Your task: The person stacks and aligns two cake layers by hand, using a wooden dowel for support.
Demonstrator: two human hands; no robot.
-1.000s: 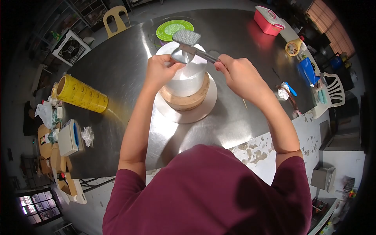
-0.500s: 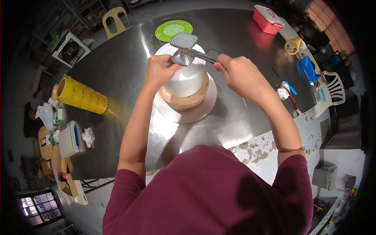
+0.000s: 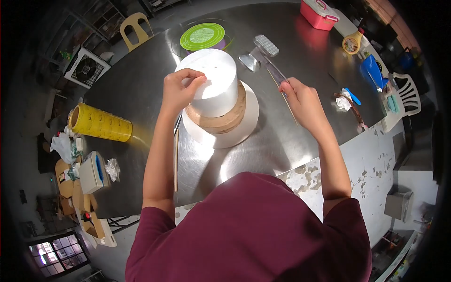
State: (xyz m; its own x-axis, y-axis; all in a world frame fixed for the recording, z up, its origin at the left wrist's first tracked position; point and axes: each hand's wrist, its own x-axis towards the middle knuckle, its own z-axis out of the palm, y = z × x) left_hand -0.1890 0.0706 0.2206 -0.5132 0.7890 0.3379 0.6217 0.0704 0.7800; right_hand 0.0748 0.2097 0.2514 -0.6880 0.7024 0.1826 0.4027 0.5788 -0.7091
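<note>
Person wears a dark maroon short-sleeve top, plain, no print or logo visible, fabric smooth w/ soft folds across the chest & shoulders. Sleeves end above the elbows; forearms bare. Left hand (image 3: 181,89) & right hand (image 3: 304,101) both bare: no gloves, no watch, no rings or bands seen at the wrists. Rest of the body out of view below the shirt.

No readable text anywhere — yellow roll (image 3: 100,123) markings too small, blurred
</note>
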